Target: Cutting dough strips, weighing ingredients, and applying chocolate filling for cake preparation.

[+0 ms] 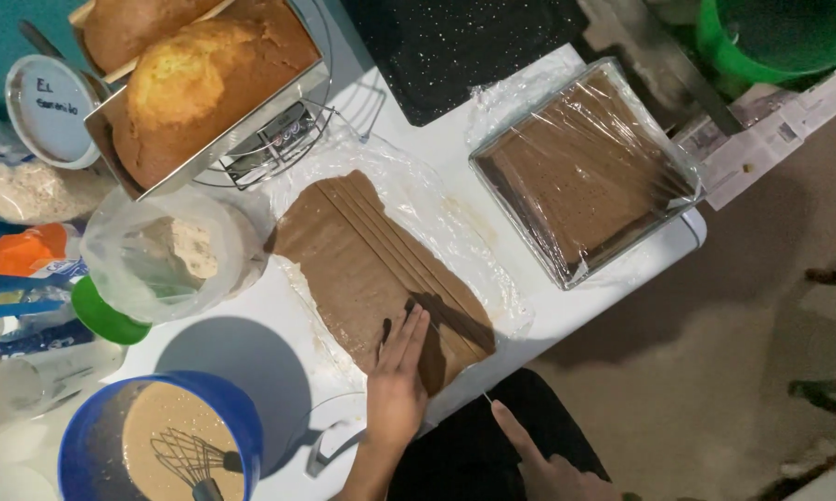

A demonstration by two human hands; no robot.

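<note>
- Lying flat on a sheet of clear plastic wrap [455, 237] in the middle of the white table [622, 278], the rolled-out slab of brown dough [362, 260] shows several long parallel cuts running along its right side.
- Your left hand [398, 380] rests on the near end of the dough, fingers straight and close together, pressing flat; it grips nothing.
- Your right hand [543, 464] sits low at the table's near edge, index finger stretched forward along a thin blade [455, 357] that reaches up to the dough beside your left fingertips. The rest of that hand is cut off by the frame, so you cannot tell how tightly it closes on the handle.
- Just right of the dough, a square glass dish [585, 172] holds a brown layer under plastic film.
- Left of the dough stands a clear plastic tub [172, 255] with pale crumbs inside, touching a green lid [107, 315].
- Near your left forearm, a blue bowl [163, 436] holds tan batter with a whisk [191, 459] in it.
- Far left, two golden loaf cakes in metal tins [205, 88] sit on a wire rack [344, 111].
- A green bucket [780, 37] stands on the floor at the upper right.
</note>
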